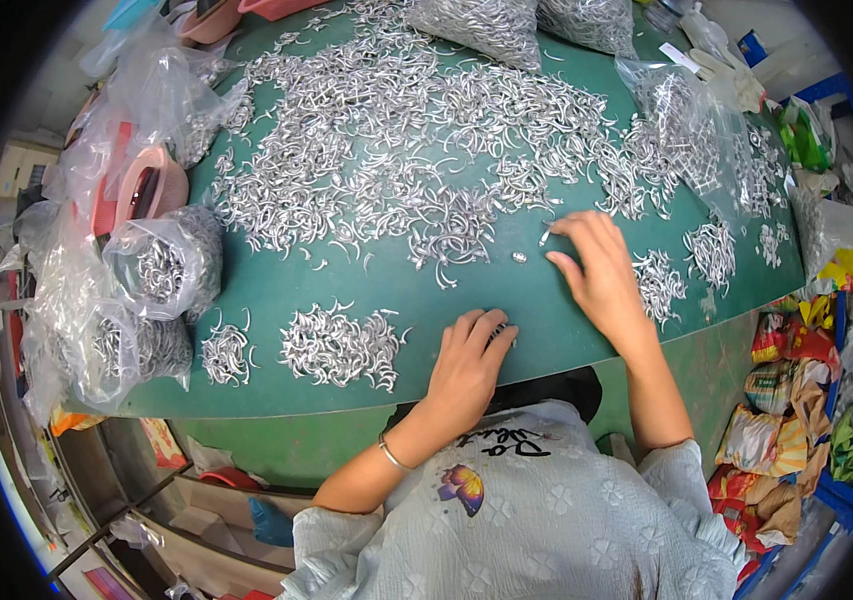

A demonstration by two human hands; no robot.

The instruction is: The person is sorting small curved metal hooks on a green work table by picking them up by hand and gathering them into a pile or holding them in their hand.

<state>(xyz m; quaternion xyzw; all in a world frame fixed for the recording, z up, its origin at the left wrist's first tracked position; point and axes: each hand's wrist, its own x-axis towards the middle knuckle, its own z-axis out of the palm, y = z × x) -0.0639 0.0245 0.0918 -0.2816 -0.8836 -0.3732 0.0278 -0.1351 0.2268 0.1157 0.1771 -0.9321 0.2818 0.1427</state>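
My right hand (601, 275) is over the green table with thumb and forefinger curved toward each other, a small silver metal piece (544, 238) at the forefinger's tip. Just beside the thumb another small silver piece (519, 257) lies on the table. Near the table's front edge rests my left hand (464, 362), its fingers curled down over something small and partly dark that they mostly hide. Beyond both hands spreads a wide heap of curved silver metal pieces (346, 150). A smaller pile of them (338, 345) sits left of my left hand.
Small piles (658, 285) of the metal pieces lie right of my right hand. Clear plastic bags of pieces stand at the left (171, 265), far edge (486, 30) and right (691, 130). A pink basket (154, 185) is among the left bags. Colourful packages (766, 440) fill a blue rack.
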